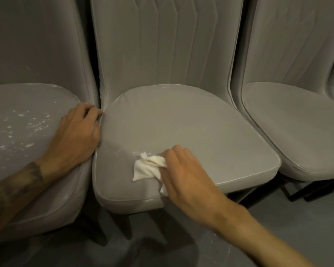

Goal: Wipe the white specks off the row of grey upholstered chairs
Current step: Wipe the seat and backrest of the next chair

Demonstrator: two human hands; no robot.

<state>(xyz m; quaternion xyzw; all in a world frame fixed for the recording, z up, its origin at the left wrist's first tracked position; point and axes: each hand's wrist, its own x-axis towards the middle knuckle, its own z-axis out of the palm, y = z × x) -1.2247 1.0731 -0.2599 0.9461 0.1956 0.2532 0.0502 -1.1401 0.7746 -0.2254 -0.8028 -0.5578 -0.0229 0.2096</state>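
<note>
White cloth (148, 168) pressed on middle chair (191, 135) seat front by right hand (183, 176), apparently pinched under fingers. Left hand (77, 135) laid flat, grip empty, at seat's left edge. Specks (27, 124) on left chair (27, 151).

Matt grey velvety chairs (181, 122); soft crumpled white cloth (147, 168)

Dark grey floor (297, 218), black legs (297, 193)
</note>
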